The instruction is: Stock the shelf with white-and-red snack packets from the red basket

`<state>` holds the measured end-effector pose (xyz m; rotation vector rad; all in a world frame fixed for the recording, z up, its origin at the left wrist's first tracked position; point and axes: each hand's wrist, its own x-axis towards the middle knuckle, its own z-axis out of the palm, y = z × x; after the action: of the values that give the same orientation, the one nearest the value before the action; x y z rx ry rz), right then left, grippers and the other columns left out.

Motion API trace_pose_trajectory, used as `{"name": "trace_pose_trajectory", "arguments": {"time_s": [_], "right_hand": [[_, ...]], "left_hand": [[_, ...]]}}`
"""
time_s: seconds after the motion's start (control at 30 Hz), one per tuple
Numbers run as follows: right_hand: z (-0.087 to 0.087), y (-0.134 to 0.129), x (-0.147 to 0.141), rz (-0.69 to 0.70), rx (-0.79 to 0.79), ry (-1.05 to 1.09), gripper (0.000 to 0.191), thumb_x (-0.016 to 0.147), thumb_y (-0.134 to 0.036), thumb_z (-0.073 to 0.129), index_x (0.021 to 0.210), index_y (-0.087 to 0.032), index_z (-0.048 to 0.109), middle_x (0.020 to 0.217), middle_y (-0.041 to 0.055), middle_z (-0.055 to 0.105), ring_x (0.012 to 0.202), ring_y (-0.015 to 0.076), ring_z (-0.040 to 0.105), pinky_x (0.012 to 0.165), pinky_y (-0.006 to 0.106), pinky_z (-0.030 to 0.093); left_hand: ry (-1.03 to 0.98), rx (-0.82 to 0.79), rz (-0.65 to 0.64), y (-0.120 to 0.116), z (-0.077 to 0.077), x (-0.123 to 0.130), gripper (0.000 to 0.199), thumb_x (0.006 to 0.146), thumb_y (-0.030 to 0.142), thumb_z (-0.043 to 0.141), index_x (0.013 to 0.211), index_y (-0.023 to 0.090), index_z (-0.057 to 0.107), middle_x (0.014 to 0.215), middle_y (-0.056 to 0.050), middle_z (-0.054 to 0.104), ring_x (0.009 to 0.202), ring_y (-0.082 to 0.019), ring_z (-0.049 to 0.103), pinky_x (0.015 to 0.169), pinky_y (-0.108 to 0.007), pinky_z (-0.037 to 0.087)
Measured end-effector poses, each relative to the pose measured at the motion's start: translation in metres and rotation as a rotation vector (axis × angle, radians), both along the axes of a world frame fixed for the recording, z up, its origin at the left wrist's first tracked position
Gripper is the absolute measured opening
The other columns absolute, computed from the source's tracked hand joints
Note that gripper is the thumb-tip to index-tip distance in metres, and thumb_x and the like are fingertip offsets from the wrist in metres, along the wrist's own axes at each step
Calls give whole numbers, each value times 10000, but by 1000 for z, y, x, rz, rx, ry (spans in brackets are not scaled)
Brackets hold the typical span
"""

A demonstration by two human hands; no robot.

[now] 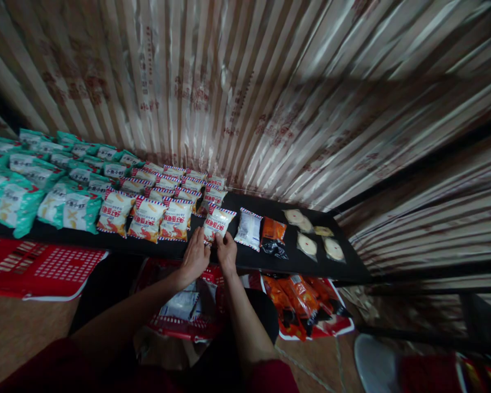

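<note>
Together, two hands (196, 252) (227, 251) touch one snack bag (218, 221).

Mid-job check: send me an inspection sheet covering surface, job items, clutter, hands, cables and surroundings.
Surface: long black shelf carrying rows of packages.
Job's things: white-red-orange plastic snack bag at the hands; similar striped-edge bags in rows to its left; silvery-white plastic packet to its right.
Clutter: teal-and-white plastic bags at far left; orange-and-black plastic packet and pale round wrapped items toward the right.
Hands: left hand and right hand both at the snack bag's near edge; grip unclear.
Cables: nothing seen.
Surroundings: pleated, printed beige sheeting behind; red perforated plastic baskets below.
</note>
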<state>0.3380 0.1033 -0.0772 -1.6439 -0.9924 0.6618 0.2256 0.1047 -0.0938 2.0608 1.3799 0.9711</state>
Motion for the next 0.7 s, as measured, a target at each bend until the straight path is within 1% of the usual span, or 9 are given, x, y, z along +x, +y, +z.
{"name": "trace_pose_trajectory", "arguments": {"time_s": [0.17,0.3,0.47,0.6,0.7], "right_hand": [[-6,12,3,-26,2,-37,360,781,-431,494,951,-154,650,841,60,697,735,188,599,670,279,467],[-8,23,4,-16,-6,-61,363,790,-425,489,963,-148,649,845,64,695,750,194,600,692,288,462],[-6,36,3,-3,10,-91,353,797,-424,492,967,-157,650,855,54,695,774,190,602,717,284,460],[-4,45,1,1,1,-116,344,800,-421,501,966,-162,656,831,53,695,783,193,605,713,281,462],[-2,49,-2,16,-10,-110,352,808,-415,493,995,-160,649,850,58,697,784,193,611,712,282,466]], "left_hand": [[29,0,-33,2,-2,0,539,849,176,371,1365,42,287,1433,-224,342,1359,-277,277,1090,-467,320],[50,15,-37,5,-5,0,537,853,180,376,1367,49,292,1450,-216,316,1366,-279,258,1096,-467,309],[53,46,-39,11,-7,1,560,843,162,384,1385,70,275,1484,-193,258,1382,-272,213,1104,-474,293],[65,47,-21,16,-7,1,558,833,157,394,1374,59,299,1491,-203,233,1384,-284,201,1108,-482,279],[67,57,-15,18,-7,0,546,835,159,399,1369,76,318,1495,-188,232,1387,-290,192,1104,-500,281]]}}
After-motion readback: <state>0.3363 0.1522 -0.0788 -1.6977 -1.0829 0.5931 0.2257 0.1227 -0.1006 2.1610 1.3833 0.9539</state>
